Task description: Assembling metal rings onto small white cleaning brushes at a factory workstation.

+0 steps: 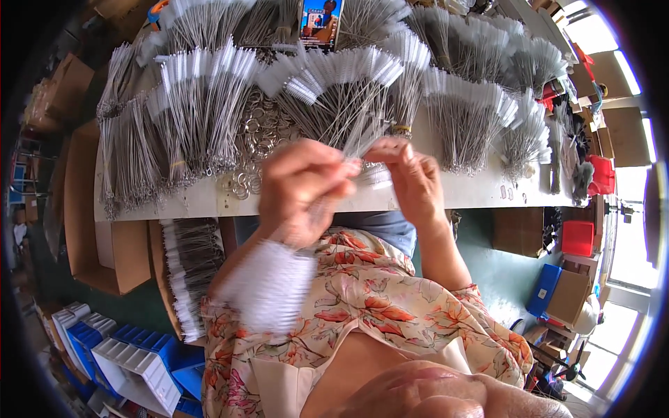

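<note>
Your left hand (303, 184) is closed around a bunch of white-bristled, silver-wire brushes (268, 289), heads near your wrist. Your right hand (418, 181) curls just beside it; blur obscures its grip, undetermined. Keep stems aligned, bristles uncrushed.

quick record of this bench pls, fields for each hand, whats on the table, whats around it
left hand: motion-blurred, closed on white-bristled wire brushes
right hand: raised close to the left fingertips; grip unclear
table: pale top
on table: brush bundles, loose metal rings, phone toward the far side
around: cardboard box and blue-and-white bins at left
</note>
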The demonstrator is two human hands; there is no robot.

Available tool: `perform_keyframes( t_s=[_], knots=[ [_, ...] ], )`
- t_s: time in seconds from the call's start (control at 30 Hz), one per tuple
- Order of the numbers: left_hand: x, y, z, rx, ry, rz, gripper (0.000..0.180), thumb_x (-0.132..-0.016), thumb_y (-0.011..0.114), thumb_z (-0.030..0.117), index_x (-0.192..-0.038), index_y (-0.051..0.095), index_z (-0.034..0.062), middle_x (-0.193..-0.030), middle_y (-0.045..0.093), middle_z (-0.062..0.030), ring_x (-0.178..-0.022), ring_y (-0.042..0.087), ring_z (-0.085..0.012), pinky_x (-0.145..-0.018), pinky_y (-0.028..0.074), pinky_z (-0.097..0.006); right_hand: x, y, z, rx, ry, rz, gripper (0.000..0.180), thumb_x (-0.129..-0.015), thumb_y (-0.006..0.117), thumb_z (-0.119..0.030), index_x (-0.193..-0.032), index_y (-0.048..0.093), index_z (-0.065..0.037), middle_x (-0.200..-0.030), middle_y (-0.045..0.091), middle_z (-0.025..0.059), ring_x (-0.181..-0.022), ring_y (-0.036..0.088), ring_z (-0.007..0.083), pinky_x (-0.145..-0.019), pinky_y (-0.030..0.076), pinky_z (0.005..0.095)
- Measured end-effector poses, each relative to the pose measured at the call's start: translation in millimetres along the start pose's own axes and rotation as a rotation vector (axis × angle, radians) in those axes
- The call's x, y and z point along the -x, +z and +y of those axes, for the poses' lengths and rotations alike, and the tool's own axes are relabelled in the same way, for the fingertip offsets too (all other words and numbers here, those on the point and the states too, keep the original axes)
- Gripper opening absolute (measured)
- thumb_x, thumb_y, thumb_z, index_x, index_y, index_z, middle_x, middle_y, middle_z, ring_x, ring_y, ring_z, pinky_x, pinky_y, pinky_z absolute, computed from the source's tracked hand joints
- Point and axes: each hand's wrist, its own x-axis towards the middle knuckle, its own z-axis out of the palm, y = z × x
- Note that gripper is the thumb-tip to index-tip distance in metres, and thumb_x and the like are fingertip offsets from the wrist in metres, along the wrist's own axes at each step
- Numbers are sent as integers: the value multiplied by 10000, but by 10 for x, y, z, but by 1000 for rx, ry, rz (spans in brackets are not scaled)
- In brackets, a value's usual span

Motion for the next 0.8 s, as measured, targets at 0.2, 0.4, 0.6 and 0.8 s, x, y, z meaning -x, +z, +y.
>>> perform_keyframes(
  t_s=[0.2, 0.4, 0.6, 0.8],
  knots=[
    [350, 407, -357, -345, 146, -198, 279, -721, 670, 7, -992, 613, 41, -1019, 508, -98, -825, 553, -210, -730, 506, -287, -18, -5, 96, -917, 252, 246, 158, -925, 458, -200, -979, 522, -66, -819, 596, 31, -789, 589, 152, -689, 495, 274],
    [640, 174, -384, -308, 21, -306, 392, -705, 685, 40, -1077, 567, 82, -910, 557, -75, -743, 538, -195, -621, 462, -313, 75, -609, -714, 793, 440, -186, 110, -828, 553, -96, -750, 590, -28, -654, 565, -10, -598, 521, 90, -540, 392, 204],
    [845, 195, -347, -145, -328, -387, 410, -768, 657, 81, -1149, 509, 74, -785, 589, -70, -579, 564, -168, -508, 461, -283, 560, -671, 125, 2144, 246, -664, 56, -731, 558, -113, -749, 603, -84, -763, 604, 55, -787, 616, 194, -658, 459, 369],
    [963, 112, -296, -86, -249, -418, 288, -736, 683, 71, -989, 554, 25, -844, 584, -94, -655, 604, -201, -545, 493, -293, 432, -141, 128, 675, 363, -458, 96, -837, 570, -93, -889, 605, -19, -719, 632, 89, -553, 541, 138, -526, 433, 249]
  ],
)
